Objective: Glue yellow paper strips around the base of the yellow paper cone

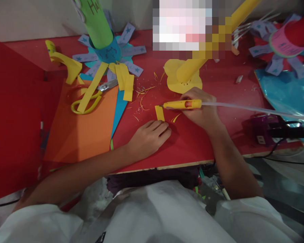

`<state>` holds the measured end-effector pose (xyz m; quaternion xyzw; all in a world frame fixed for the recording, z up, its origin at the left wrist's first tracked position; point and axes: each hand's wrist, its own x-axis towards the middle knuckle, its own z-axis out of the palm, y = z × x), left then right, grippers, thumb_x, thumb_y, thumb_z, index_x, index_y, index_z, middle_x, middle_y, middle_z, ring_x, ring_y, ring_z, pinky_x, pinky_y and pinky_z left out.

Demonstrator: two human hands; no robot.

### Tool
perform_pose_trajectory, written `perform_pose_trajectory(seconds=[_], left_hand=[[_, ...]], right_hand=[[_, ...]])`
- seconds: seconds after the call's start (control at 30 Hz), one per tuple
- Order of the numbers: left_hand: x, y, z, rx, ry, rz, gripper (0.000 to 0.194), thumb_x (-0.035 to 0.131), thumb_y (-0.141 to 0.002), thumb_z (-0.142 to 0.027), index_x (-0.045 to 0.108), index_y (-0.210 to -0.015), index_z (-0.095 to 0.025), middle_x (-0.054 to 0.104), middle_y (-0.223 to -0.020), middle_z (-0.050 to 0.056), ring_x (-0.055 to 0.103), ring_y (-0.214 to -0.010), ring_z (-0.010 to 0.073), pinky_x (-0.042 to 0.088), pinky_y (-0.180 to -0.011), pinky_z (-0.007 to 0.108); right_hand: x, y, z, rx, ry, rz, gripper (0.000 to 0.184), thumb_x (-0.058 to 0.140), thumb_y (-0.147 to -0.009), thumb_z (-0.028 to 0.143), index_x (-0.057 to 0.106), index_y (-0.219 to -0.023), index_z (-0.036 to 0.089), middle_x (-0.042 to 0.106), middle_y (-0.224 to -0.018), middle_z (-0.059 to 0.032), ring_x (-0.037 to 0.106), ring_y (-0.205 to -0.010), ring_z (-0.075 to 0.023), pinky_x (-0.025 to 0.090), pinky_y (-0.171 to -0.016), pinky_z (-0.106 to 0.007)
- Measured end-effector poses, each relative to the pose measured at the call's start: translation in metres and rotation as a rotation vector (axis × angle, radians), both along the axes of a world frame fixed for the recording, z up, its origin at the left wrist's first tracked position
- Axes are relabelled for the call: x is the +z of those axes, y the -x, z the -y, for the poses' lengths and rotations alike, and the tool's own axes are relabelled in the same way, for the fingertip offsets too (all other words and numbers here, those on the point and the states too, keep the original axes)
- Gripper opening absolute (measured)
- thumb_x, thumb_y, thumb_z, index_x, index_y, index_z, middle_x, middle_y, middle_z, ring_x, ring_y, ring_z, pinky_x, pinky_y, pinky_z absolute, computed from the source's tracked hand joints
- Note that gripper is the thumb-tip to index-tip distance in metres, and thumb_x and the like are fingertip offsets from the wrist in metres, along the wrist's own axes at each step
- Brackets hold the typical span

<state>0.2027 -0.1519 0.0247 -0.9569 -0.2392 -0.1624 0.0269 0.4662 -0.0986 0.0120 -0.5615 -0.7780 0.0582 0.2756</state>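
Note:
My right hand (202, 108) is wrapped round a yellow hot glue gun (182, 104), with a long clear glue stick (243, 107) trailing out of its back to the right. The gun's nozzle points left, at the top end of a small yellow paper strip (159, 113). With bent fingers, my left hand (153, 136) presses the strip's lower end onto the red table. Just beyond the gun stands a yellow paper flower base (171, 81) with a yellow tube (215, 44) rising from it, tilted right.
Yellow-handled scissors (87, 106) and cut yellow strips (128, 87) lie on orange paper (86, 135) at left. Behind stands a green paper tube (97, 25) in a blue ring. A purple box (262, 130) with a black plug and cable sits at right, near the red table's (187, 145) front edge.

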Motion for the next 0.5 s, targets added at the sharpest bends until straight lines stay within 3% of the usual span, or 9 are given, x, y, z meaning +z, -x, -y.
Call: perform_pose_trajectory(seconds=[0.5], left_hand=[[0.0001, 0.0001, -0.0004, 0.007, 0.006, -0.014, 0.024, 0.054, -0.106, -0.011, 0.073, -0.120, -0.013, 0.075, -0.126, 0.012, 0.071, -0.113, 0.0236, 0.062, -0.099, 0.038]], right_hand=[[0.0014, 0.0076, -0.0003, 0.028, 0.004, 0.016, 0.013, 0.074, -0.095, 0.034, 0.067, -0.091, 0.024, 0.075, -0.094, -0.0050, 0.067, -0.084, -0.0206, 0.038, -0.064, -0.032]])
